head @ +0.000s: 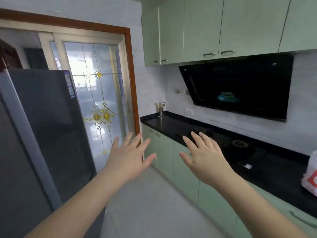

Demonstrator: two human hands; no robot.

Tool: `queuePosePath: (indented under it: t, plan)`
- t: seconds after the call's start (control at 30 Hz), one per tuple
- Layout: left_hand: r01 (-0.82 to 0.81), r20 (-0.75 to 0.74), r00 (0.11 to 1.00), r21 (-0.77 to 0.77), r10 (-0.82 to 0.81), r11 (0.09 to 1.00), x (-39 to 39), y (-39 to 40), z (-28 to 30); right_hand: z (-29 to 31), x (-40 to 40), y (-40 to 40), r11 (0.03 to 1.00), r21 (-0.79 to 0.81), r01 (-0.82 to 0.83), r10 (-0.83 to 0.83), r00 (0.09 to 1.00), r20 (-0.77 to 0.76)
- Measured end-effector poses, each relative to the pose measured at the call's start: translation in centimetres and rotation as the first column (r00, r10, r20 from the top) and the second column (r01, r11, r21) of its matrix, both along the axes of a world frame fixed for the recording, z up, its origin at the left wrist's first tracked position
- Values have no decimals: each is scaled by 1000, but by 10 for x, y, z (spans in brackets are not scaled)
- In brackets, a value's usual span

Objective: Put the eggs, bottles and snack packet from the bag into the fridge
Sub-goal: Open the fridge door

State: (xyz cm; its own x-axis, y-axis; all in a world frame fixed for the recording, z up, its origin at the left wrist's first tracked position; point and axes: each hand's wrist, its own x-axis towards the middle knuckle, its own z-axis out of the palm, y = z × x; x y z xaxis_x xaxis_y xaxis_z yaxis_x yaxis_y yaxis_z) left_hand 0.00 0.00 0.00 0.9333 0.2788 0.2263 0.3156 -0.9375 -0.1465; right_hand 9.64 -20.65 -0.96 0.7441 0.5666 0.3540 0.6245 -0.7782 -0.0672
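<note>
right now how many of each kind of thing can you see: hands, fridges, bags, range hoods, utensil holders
hands: 2, left hand and right hand, both open and empty
fridges: 1, fridge, doors closed
bags: 1, bag on the counter
range hoods: 1, range hood
utensil holders: 1, utensil holder
total: 6

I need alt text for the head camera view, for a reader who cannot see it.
A person's left hand and right hand hover open and empty in a kitchen. A dark fridge, shut, stands left; a white bag sits on the black counter at right.
</note>
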Motion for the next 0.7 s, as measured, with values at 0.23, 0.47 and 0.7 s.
queuePosePath:
  t: [0.23, 0.47, 0.7]
  plan:
    - [-3, 30, 1000, 5, 3, 1000, 31, 77, -25, -18, 40, 71, 996, -69, -58, 59, 998, 6]
    - [14, 41, 999, -46, -12, 999, 79, 135, -42, -34, 80, 127, 996, -76, -51, 51, 999, -7]
    - [12, 58, 998, -29, -10, 1000, 127, 168, -59, -57, 133, 173, 997, -49, -55, 53, 998, -27]
